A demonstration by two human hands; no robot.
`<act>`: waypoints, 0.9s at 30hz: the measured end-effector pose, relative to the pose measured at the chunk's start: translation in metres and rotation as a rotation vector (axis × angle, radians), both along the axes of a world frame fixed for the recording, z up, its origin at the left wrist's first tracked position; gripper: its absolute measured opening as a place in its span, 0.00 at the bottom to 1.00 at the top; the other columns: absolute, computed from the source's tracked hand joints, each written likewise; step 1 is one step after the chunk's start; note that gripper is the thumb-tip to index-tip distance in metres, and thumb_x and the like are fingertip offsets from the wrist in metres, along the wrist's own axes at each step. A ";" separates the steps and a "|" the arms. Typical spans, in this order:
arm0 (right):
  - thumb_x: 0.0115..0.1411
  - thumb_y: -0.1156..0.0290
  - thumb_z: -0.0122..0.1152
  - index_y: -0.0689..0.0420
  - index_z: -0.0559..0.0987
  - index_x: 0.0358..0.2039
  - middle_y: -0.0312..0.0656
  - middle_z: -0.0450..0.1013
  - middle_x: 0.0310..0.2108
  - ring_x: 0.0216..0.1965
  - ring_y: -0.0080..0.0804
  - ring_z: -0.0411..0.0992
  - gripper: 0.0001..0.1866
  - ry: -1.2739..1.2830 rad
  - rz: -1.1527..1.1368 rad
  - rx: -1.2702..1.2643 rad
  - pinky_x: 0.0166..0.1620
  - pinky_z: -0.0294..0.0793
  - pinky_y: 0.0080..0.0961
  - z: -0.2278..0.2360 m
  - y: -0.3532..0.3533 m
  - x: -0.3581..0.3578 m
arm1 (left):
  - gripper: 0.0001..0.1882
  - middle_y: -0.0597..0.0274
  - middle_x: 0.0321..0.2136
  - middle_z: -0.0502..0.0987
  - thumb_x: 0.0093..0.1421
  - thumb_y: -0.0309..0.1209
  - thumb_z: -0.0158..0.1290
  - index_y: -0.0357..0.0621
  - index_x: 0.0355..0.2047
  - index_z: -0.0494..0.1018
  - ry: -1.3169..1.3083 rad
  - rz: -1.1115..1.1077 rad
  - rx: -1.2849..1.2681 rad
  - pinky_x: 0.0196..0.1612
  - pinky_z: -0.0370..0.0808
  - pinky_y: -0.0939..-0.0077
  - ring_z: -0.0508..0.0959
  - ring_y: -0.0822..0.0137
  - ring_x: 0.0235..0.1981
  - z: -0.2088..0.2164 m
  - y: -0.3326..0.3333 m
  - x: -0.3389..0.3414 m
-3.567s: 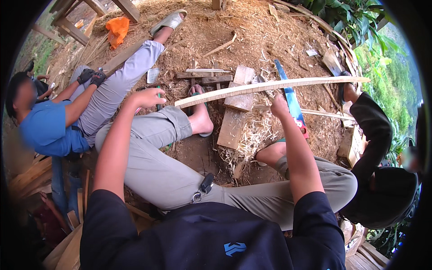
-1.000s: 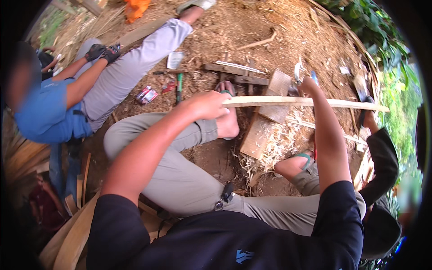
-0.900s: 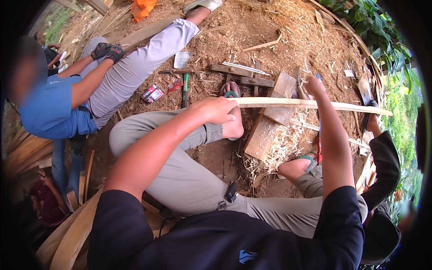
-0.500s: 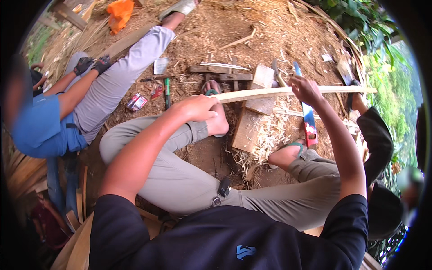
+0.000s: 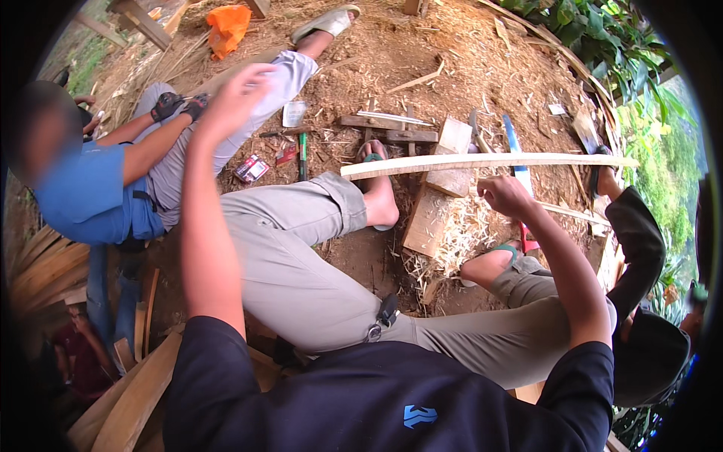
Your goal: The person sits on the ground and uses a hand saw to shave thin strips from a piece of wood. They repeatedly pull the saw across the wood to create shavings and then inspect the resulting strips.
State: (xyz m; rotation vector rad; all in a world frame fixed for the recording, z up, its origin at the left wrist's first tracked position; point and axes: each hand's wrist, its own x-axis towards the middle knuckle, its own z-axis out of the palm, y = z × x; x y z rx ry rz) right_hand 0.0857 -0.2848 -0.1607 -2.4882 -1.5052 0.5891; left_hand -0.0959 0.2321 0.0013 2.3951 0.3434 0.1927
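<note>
A long pale wooden strip (image 5: 422, 163) lies across the view in front of me, above a wood block and shavings. My right hand (image 5: 506, 197) is just on the near side of the strip, its fingers curled; a narrow gap shows between them and nothing is visible in the fingers. My left hand (image 5: 242, 94) is raised at the upper left, away from the strip, blurred, its fingers stretched out and holding nothing that I can see. Below the strip is a thick wooden block (image 5: 427, 218), and a handsaw (image 5: 514, 139) with a blue blade lies partly behind the strip.
At the left sits a person in a blue shirt (image 5: 83, 200) with dark gloves. A green-handled tool (image 5: 303, 157), a small red package (image 5: 252, 169) and an orange bag (image 5: 227, 30) lie on the ground. Wood shavings (image 5: 471, 233) surround the block. Another person's dark sleeve (image 5: 636, 230) reaches in at the right.
My left hand has let go of the strip's left end and swung up and away to the left. My right hand has dropped from the strip toward me and no longer grips it.
</note>
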 end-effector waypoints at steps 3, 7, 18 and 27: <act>0.56 0.74 0.57 0.55 0.78 0.30 0.43 0.78 0.29 0.28 0.47 0.78 0.02 -0.050 0.071 0.148 0.31 0.76 0.41 0.011 0.022 -0.014 | 0.13 0.62 0.39 0.80 0.69 0.35 0.51 0.42 0.49 0.75 -0.029 0.085 -0.131 0.43 0.74 0.79 0.78 0.73 0.38 0.014 0.048 -0.039; 0.58 0.72 0.58 0.54 0.78 0.32 0.39 0.77 0.30 0.27 0.44 0.78 0.02 -0.073 0.132 0.210 0.30 0.78 0.39 0.023 0.033 -0.022 | 0.09 0.68 0.29 0.77 0.68 0.37 0.53 0.46 0.41 0.75 0.189 0.236 -0.248 0.21 0.68 0.85 0.72 0.80 0.20 -0.057 0.091 -0.075; 0.55 0.74 0.58 0.53 0.77 0.31 0.38 0.71 0.23 0.24 0.38 0.76 0.02 -0.018 0.138 0.108 0.24 0.75 0.36 0.032 -0.045 -0.056 | 0.13 0.63 0.35 0.76 0.71 0.40 0.44 0.46 0.47 0.69 0.248 0.451 -0.185 0.35 0.73 0.76 0.76 0.69 0.32 -0.377 -0.055 -0.022; 0.52 0.74 0.59 0.52 0.78 0.29 0.36 0.71 0.24 0.22 0.36 0.75 0.04 0.098 0.145 0.201 0.22 0.74 0.33 0.010 -0.035 -0.080 | 0.14 0.60 0.40 0.73 0.74 0.41 0.35 0.47 0.45 0.67 0.063 0.534 0.138 0.48 0.69 0.73 0.74 0.63 0.45 -0.314 -0.243 0.066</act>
